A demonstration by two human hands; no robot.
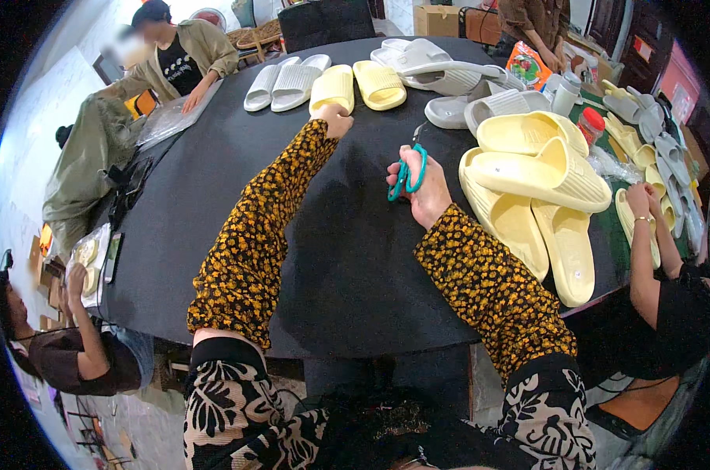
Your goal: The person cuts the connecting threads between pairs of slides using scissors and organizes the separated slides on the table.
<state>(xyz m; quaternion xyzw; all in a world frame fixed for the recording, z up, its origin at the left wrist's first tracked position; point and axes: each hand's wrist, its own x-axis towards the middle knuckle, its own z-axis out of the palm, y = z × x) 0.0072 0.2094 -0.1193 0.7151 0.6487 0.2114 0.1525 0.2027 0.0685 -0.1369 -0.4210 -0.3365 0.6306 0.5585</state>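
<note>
The left hand (337, 121) appears to grasp the near end of a pale-yellow, smooth plastic slipper (331, 88) on the black surface (347, 258); the right clutches teal-handled scissors (423, 163). Beside it, light-grey ribbed slippers (301, 84) sit paired; the heaped yellow slippers (527, 174) seem not yet lined up.

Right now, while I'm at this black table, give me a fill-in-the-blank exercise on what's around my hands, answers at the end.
1. The metal scissors with teal handles are in your ____ hand.
2. The ribbed slipper at your left hand is coloured ____.
3. Left of it, the pair of ribbed slippers is coloured ____.
4. The small round jar has a ____ lid.
Missing words: right; yellow; grey; red.
</note>
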